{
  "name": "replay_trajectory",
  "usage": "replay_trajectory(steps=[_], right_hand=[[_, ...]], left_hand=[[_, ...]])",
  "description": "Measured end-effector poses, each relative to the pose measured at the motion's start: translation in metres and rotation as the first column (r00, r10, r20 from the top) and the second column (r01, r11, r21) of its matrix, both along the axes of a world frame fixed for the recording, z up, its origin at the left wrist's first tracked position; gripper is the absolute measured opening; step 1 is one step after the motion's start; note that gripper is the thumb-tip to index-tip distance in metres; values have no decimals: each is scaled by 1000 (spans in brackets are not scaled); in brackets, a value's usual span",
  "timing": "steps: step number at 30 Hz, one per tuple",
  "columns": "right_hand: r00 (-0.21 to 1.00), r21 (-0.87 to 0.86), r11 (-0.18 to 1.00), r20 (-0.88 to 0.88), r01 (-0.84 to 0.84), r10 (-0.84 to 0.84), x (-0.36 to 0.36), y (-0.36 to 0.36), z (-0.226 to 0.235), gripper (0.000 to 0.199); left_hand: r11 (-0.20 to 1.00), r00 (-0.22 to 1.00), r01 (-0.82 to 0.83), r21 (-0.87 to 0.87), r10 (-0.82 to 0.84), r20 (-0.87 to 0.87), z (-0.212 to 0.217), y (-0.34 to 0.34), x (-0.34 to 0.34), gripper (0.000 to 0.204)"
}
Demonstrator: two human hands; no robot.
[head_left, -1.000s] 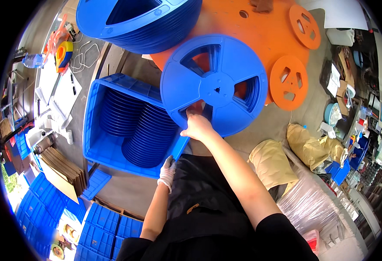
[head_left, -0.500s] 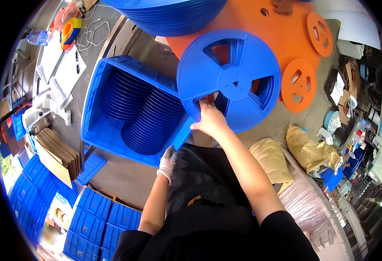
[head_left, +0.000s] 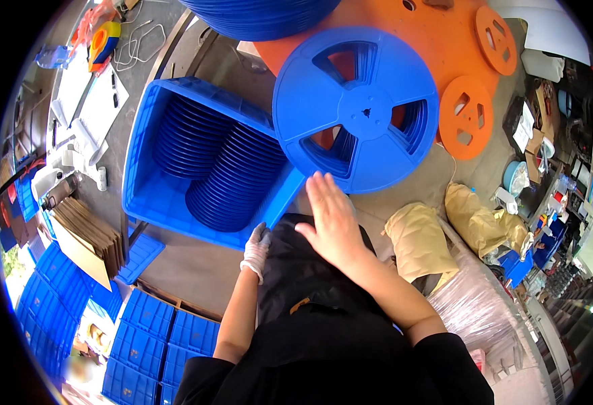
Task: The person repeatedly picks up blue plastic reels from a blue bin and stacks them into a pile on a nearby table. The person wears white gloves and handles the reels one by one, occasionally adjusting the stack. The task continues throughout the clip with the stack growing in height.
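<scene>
My left hand [head_left: 257, 247], in a white glove with bare-looking fingertips, grips the near right corner of a blue plastic bin [head_left: 168, 226]. Two rows of dark blue discs [head_left: 232, 182] stand on edge inside the bin. My bare right hand [head_left: 333, 219] is open and holds nothing, its fingers stretched out and the thumb apart. Just beyond its fingertips lies a stack of blue plastic reels [head_left: 371, 138] with cut-out windows, which overlaps the bin's right side in view.
Another stack of blue discs [head_left: 263, 17] stands on an orange surface [head_left: 377, 17] at the back. Two orange reels [head_left: 466, 117] lie at right. Yellowish sacks [head_left: 418, 239] are right of me, flattened cardboard [head_left: 84, 239] and stacked blue crates [head_left: 141, 317] left. Papers [head_left: 101, 101] cover a left table.
My right hand has pulled out of the reel's window and drawn back toward me, its fingers now straight. The view has shifted slightly; my left hand stays at the bin's corner.
</scene>
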State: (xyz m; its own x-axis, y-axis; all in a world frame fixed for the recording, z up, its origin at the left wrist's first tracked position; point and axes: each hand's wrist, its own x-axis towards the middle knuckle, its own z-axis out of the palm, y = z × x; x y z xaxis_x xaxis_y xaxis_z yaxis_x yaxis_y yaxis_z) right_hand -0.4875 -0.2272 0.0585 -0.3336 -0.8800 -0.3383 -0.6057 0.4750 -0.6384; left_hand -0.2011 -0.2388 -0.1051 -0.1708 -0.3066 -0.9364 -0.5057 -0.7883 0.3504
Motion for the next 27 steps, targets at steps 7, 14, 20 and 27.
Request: replay_trajectory(steps=[7, 14, 20, 27], right_hand=[[990, 326, 943, 93, 70, -105, -57, -62, -64, 87], [982, 458, 886, 121, 75, -145, -46, -72, -96, 99], [985, 439, 882, -96, 173, -145, -35, -71, -111, 96], [969, 395, 885, -108, 246, -221, -43, -70, -118, 62]], left_hand=[[1000, 999, -27, -14, 27, 27, -3, 7, 7, 47], [994, 996, 85, -68, -84, 12, 6, 7, 5, 46], [997, 997, 60, -38, -58, 48, 16, 3, -3, 46], [1000, 999, 9, -19, -9, 31, 15, 8, 11, 52]])
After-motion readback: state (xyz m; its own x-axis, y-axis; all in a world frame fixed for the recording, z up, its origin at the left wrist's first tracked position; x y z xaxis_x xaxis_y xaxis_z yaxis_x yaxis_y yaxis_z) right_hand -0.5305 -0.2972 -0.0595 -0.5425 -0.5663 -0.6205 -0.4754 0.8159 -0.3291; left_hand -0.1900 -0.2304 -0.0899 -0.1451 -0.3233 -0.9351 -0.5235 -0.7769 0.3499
